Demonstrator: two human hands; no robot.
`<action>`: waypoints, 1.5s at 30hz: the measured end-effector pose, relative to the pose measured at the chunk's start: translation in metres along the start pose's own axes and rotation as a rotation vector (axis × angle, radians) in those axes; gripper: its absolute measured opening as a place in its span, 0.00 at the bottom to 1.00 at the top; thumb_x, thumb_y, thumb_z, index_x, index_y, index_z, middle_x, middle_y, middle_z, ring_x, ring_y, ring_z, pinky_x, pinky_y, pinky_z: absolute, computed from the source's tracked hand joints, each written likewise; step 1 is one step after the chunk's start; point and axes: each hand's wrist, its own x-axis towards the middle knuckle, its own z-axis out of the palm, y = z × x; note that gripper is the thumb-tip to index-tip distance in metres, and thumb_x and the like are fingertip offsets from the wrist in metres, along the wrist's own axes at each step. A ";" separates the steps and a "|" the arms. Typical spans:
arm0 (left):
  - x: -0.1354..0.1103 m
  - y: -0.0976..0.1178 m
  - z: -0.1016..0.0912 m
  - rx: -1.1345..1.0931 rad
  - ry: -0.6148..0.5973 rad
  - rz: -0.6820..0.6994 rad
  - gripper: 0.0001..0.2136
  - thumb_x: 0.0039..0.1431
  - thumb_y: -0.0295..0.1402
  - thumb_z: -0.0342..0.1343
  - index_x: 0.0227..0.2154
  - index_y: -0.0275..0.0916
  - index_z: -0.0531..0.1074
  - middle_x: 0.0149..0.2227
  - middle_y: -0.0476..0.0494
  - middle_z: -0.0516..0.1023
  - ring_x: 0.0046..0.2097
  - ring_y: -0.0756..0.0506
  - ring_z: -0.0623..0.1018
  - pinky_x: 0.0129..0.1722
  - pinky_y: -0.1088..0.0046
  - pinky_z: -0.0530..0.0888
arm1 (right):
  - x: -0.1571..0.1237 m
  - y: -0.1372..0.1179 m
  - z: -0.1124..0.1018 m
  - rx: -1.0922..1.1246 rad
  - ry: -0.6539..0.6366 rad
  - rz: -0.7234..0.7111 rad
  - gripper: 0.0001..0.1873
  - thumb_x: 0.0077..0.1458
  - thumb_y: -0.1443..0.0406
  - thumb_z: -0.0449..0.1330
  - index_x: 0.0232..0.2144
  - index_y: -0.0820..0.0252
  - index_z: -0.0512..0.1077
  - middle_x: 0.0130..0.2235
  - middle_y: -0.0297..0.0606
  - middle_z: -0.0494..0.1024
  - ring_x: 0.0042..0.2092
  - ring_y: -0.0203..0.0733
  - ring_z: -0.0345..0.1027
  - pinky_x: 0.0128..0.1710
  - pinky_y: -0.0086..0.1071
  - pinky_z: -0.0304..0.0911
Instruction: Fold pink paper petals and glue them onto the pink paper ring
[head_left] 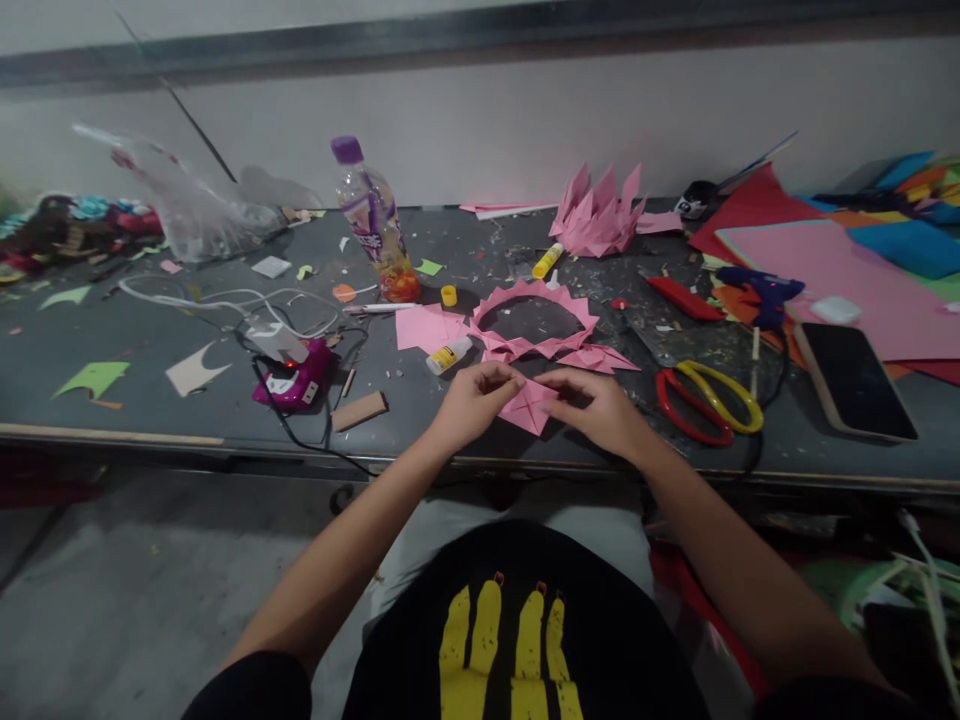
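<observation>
Both of my hands meet over a small folded pink paper piece (529, 405) near the table's front edge. My left hand (474, 400) pinches its left side with closed fingers. My right hand (596, 405) grips its right side, fingers curled. Just behind it lies a ring of joined pink folded points (534, 330), with a flat pink sheet (424, 326) to its left. A small glue bottle (448, 355) rests beside that sheet.
Red and yellow scissors (709, 400), a dark phone (855, 382), a blue glue gun (761, 292) and stacked coloured paper (825, 260) lie right. A drink bottle (375, 225), a magenta device (294, 380) with cables, a plastic bag (195, 210) and a second pink crown (598, 218) sit behind.
</observation>
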 end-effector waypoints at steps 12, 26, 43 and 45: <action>-0.001 -0.003 0.009 0.364 -0.012 0.226 0.05 0.51 0.31 0.53 0.26 0.35 0.71 0.25 0.50 0.73 0.27 0.53 0.69 0.28 0.79 0.65 | 0.002 0.000 0.013 -0.217 0.099 -0.146 0.08 0.53 0.66 0.54 0.27 0.59 0.73 0.28 0.36 0.77 0.29 0.37 0.68 0.31 0.29 0.61; 0.002 -0.008 0.006 0.212 0.017 0.107 0.04 0.46 0.30 0.52 0.21 0.35 0.68 0.19 0.54 0.65 0.23 0.54 0.64 0.26 0.78 0.63 | -0.002 0.005 0.009 -0.083 0.184 -0.059 0.05 0.46 0.67 0.53 0.22 0.59 0.69 0.23 0.33 0.73 0.26 0.36 0.65 0.29 0.28 0.61; -0.002 -0.005 0.005 0.100 -0.090 0.101 0.13 0.50 0.39 0.59 0.32 0.33 0.77 0.24 0.48 0.75 0.24 0.54 0.66 0.23 0.78 0.61 | -0.001 0.007 0.010 -0.042 0.175 -0.052 0.07 0.51 0.63 0.56 0.26 0.59 0.72 0.26 0.35 0.76 0.29 0.38 0.68 0.31 0.31 0.63; -0.001 -0.007 0.005 0.085 -0.068 0.103 0.12 0.52 0.39 0.57 0.31 0.34 0.78 0.26 0.47 0.76 0.25 0.53 0.68 0.24 0.78 0.62 | 0.000 0.007 0.010 -0.016 0.181 -0.033 0.07 0.50 0.63 0.57 0.26 0.59 0.72 0.26 0.34 0.76 0.29 0.38 0.68 0.32 0.31 0.63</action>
